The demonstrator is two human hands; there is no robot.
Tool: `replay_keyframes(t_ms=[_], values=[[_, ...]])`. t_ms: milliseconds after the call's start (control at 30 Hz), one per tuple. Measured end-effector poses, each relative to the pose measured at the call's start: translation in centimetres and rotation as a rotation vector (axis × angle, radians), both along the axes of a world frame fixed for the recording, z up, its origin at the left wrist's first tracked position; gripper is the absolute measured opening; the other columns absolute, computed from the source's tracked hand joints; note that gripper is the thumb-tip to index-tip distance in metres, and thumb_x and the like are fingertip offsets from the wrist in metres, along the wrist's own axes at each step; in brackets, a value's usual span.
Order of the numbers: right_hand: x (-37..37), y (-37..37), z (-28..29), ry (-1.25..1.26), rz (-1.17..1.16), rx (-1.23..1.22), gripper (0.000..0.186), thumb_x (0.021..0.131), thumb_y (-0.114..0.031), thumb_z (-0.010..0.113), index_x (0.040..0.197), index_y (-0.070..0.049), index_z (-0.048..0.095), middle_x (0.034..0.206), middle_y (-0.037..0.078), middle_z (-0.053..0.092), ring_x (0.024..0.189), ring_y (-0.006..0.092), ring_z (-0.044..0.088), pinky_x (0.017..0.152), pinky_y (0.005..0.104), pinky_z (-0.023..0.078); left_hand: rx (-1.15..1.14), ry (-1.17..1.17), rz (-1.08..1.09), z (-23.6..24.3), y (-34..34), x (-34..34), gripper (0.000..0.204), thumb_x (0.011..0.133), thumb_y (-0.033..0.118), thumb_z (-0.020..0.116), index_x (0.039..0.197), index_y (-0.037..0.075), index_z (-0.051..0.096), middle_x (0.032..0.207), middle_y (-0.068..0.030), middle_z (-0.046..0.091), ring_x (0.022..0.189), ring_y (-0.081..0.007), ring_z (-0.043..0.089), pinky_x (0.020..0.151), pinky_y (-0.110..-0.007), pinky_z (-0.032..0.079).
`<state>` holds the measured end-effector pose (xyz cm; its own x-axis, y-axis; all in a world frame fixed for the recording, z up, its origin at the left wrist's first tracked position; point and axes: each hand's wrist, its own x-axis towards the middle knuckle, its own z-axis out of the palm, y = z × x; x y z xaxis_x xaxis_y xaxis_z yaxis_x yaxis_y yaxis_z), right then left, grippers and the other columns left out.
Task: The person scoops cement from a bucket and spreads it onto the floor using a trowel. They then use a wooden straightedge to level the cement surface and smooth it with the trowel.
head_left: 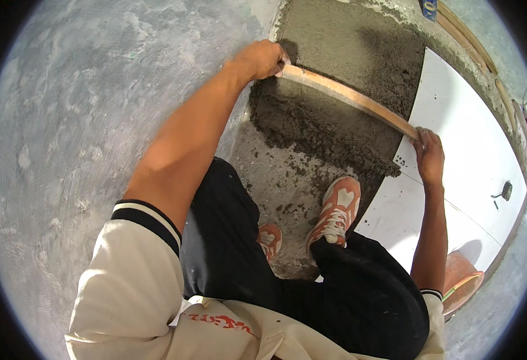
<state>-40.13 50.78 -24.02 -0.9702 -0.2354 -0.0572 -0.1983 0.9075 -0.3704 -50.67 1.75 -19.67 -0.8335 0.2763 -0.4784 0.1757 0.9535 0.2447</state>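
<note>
A long, narrow wooden board lies crosswise over wet grey mortar. My left hand is closed on its left end, beside the mottled grey plastered wall. My right hand grips the other end at the edge of the large white tiles. The mortar beyond the board looks fairly smooth; on the near side it is heaped and crumbly, with bits scattered toward my feet.
My feet in orange-and-white shoes are on rough concrete. A small dark tool sits on the tiles. An orange bucket is at lower right. Wooden strips and a blue item lie along the upper-right edge.
</note>
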Motion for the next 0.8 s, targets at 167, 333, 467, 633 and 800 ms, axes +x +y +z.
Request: replay_keyframes(t_ms=[167, 333, 467, 633, 800], values=[[3.5, 0.1, 0.1, -0.054, -0.032, 0.027, 0.034, 0.096, -0.012, 0.073, 0.129, -0.003, 0.071, 0.129, 0.016, 0.071, 0.122, 0.0367, 0.064, 0.106, 0.0469, 0.052, 0.018, -0.051, -0.089, -0.5, -1.0, 3.3, 0.036, 0.090, 0.011, 0.081, 0.125, 0.015, 0.080, 0.112, -0.0136, 0.081, 0.099, -0.0314, 0.078, 0.093, -0.046, 0.059], [-0.3, -0.5, -0.4, 0.056, -0.084, 0.059, 0.034, 0.100, -0.014, 0.070, 0.132, -0.003, 0.069, 0.131, 0.016, 0.070, 0.125, 0.0357, 0.064, 0.108, 0.0461, 0.051, 0.063, 0.090, 0.094, -0.8, -0.3, 0.2, 0.038, 0.090, 0.011, 0.082, 0.128, 0.016, 0.079, 0.117, -0.0161, 0.079, 0.108, -0.0344, 0.075, 0.097, -0.046, 0.058], [-2.5, -0.8, 0.4, -0.016, -0.027, 0.072, 0.037, 0.096, -0.012, 0.073, 0.131, -0.003, 0.069, 0.130, 0.015, 0.071, 0.123, 0.0365, 0.064, 0.106, 0.0465, 0.052, 0.007, 0.112, 0.029, -0.9, -0.6, -0.7, 0.041, 0.090, 0.012, 0.082, 0.131, 0.016, 0.077, 0.119, -0.0150, 0.078, 0.108, -0.0343, 0.074, 0.098, -0.046, 0.058], [0.6, 0.2, -0.1, -0.025, -0.006, 0.072, 0.037, 0.095, -0.012, 0.074, 0.131, -0.003, 0.070, 0.130, 0.014, 0.072, 0.123, 0.0363, 0.064, 0.106, 0.0459, 0.052, -0.004, 0.039, -0.002, -0.5, 0.0, 1.7, 0.039, 0.091, 0.012, 0.081, 0.129, 0.016, 0.078, 0.116, -0.0157, 0.079, 0.107, -0.0344, 0.075, 0.097, -0.046, 0.058], [3.8, -0.9, 1.0, -0.050, -0.027, 0.069, 0.037, 0.094, -0.011, 0.074, 0.130, -0.004, 0.071, 0.131, 0.014, 0.071, 0.123, 0.0358, 0.064, 0.106, 0.0459, 0.052, -0.020, -0.019, -0.026, 0.6, -0.7, 4.2, 0.038, 0.088, 0.012, 0.082, 0.126, 0.015, 0.079, 0.110, -0.0146, 0.081, 0.102, -0.0347, 0.076, 0.093, -0.046, 0.058]])
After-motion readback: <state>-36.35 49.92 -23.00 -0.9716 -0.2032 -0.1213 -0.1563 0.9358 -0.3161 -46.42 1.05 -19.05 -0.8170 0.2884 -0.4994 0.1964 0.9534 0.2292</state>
